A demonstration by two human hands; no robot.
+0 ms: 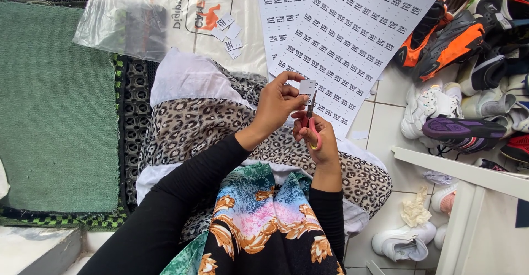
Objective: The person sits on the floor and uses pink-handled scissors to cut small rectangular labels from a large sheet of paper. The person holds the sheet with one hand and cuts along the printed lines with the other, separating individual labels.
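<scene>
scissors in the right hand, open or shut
Cannot tell for sure. The scissors point up from the right hand, their blades meeting the small label pinched by the left hand, which hides any gap.

Bright, even daylight, soft faint shadows, mild glare on plastic bag (121,16), sharp focus throughout.

The white tiled floor (386,137) carries everything — a green mat (55,104) at the left, a black rubber mat (131,120) beside it, printed label sheets (352,38) and a clear plastic bag (143,16) ahead, and a heap of shoes (468,60) at the right.
</scene>
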